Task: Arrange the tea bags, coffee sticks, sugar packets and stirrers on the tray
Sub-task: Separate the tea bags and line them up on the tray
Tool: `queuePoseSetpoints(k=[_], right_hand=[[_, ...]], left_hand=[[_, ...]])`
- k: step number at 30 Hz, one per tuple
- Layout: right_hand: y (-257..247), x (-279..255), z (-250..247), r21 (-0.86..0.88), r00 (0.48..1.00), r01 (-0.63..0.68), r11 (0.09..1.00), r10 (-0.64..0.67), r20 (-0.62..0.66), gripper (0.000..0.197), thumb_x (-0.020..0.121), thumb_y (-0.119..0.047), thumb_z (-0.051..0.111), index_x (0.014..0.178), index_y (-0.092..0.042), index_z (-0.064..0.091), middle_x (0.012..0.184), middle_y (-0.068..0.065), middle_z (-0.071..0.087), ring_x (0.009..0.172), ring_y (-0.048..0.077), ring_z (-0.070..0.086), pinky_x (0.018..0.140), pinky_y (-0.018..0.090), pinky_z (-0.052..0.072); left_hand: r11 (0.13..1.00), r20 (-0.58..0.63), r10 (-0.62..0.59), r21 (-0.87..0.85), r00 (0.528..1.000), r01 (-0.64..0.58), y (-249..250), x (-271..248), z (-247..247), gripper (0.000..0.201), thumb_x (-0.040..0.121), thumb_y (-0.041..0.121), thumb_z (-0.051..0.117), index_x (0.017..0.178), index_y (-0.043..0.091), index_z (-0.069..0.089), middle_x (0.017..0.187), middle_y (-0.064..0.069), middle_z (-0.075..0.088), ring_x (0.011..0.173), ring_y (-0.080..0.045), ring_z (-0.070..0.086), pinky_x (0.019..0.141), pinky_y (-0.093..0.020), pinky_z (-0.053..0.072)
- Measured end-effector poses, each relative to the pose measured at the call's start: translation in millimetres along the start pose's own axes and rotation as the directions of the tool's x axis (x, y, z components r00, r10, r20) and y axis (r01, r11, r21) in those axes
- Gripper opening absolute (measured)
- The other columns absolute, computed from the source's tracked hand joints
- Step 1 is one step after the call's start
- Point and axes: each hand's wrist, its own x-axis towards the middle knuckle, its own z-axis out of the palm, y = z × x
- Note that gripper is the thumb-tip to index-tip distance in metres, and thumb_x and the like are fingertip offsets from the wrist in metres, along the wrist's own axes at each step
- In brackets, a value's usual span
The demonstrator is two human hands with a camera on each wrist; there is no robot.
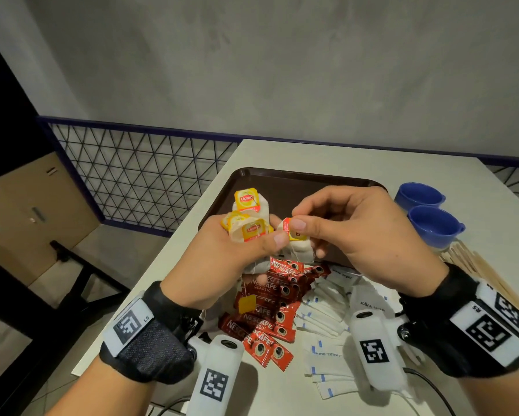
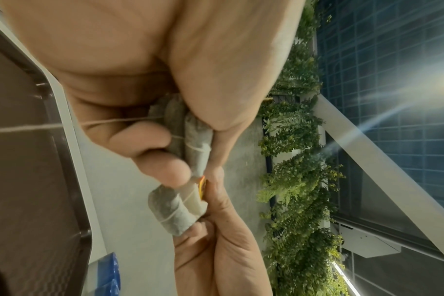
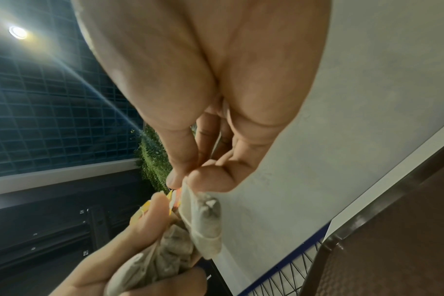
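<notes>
Task at an early stage: brown tray [image 1: 285, 187] at frame centre apparently bare, so far as visible behind the hands. Left hand [image 1: 222, 259] gripping a bunch of tea bags [image 1: 247, 223] above the tray's near edge; right hand [image 1: 354, 229] pinching one tea bag's tag [image 1: 294, 231] between thumb and forefinger. Still loose on the pale worktop [image 1: 372, 166], lower centre: coffee sticks [image 1: 270, 319], sugar packets [image 1: 327, 322]; stirrers [image 1: 474, 265] at right edge. Tea bags: soft porous paper, string-tied, glossy yellow-red card tags. Coffee sticks: crinkled red foil, narrow. Sugar packets: flat white paper. Stirrers: thin flat wood. Tray: rigid plastic, rounded corners, raised rim.
</notes>
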Motion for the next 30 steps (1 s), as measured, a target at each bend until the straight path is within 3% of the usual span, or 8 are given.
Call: queuePoseSetpoints(k=[3,6,12,15,18,23,26,30], right_hand=[[0.1,-0.1,1.1,0.012,1.0,0.001,1.0,-0.001,0.002,0.017,0.085,-0.022,0.076,0.1,-0.016,0.08,0.084,0.007,0.078,0.068,0.023,0.073,0.064,0.024,0.062],[1.7,-0.2,3.0,-0.013,0.998,0.047,0.999,-0.048,-0.037,0.015,0.094,-0.023,0.069,0.105,-0.02,0.079,0.085,0.008,0.077,0.077,0.026,0.074,0.072,0.028,0.063],[4.6,-0.3,1.0,-0.082,0.992,0.082,0.993,-0.089,-0.085,0.013,0.084,-0.028,0.079,0.095,-0.02,0.075,0.087,0.001,0.072,0.083,0.024,0.067,0.07,0.028,0.057],[2.2,-0.9,3.1,-0.12,0.997,0.054,0.991,-0.06,-0.045,0.016,0.079,-0.027,0.085,0.089,-0.02,0.076,0.085,0.003,0.073,0.081,0.026,0.068,0.072,0.031,0.061],[2.7,-1.0,4.4,-0.158,0.998,0.046,0.986,-0.053,-0.042,0.012,0.079,-0.026,0.086,0.086,-0.021,0.078,0.084,0.001,0.075,0.081,0.023,0.07,0.076,0.033,0.061],[1.6,-1.4,2.7,-0.151,0.998,0.024,0.988,-0.031,-0.049,0.007,0.081,-0.025,0.085,0.086,-0.025,0.08,0.085,-0.004,0.077,0.082,0.015,0.072,0.077,0.022,0.06],[0.2,-1.7,1.6,-0.146,0.999,0.034,0.989,-0.039,-0.03,0.009,0.081,-0.023,0.084,0.088,-0.027,0.081,0.086,-0.003,0.077,0.083,0.017,0.073,0.079,0.026,0.061],[0.3,-2.3,1.5,-0.122,0.999,0.034,0.992,-0.036,-0.015,0.013,0.08,-0.019,0.086,0.09,-0.027,0.081,0.085,0.003,0.076,0.08,0.025,0.069,0.075,0.031,0.06]], left_hand=[[1.0,-0.052,0.007,0.0,0.999,-0.007,0.8,0.1,4.0,0.007,0.093,0.015,0.071,0.095,0.009,0.071,0.082,-0.009,0.073,0.064,-0.013,0.067,0.051,-0.024,0.05],[1.0,-0.131,0.012,-0.001,0.991,-0.012,-0.9,1.0,3.4,0.007,0.093,0.016,0.071,0.094,0.01,0.07,0.075,-0.007,0.072,0.054,-0.012,0.063,0.045,-0.021,0.044],[0.999,-0.213,0.054,0.006,0.975,-0.054,-1.9,2.8,-1.9,0.013,0.089,0.016,0.075,0.097,0.007,0.074,0.092,-0.016,0.077,0.077,-0.022,0.074,0.063,-0.023,0.054],[0.998,-0.213,0.055,0.009,0.976,-0.054,-1.0,2.5,-1.3,0.012,0.087,0.021,0.077,0.094,0.012,0.077,0.093,-0.018,0.077,0.083,-0.03,0.074,0.064,-0.027,0.055],[1.0,-0.211,0.028,0.004,0.977,-0.028,0.0,0.9,0.1,0.012,0.087,0.022,0.078,0.094,0.012,0.076,0.091,-0.022,0.076,0.078,-0.036,0.068,0.054,-0.028,0.051],[0.999,-0.181,-0.004,0.034,0.984,0.011,3.0,-1.4,2.0,0.015,0.088,0.017,0.077,0.098,0.006,0.075,0.086,-0.016,0.076,0.065,-0.014,0.069,0.046,-0.022,0.047],[0.997,-0.165,-0.024,0.062,0.986,0.034,3.6,-2.4,3.0,0.018,0.088,0.016,0.078,0.101,0.004,0.075,0.09,-0.016,0.078,0.072,-0.018,0.073,0.049,-0.023,0.051],[0.991,-0.136,-0.018,0.126,0.991,0.036,7.5,-3.8,6.0,0.015,0.088,0.014,0.077,0.102,0.007,0.078,0.089,-0.012,0.079,0.08,-0.024,0.077,0.065,-0.036,0.059]])
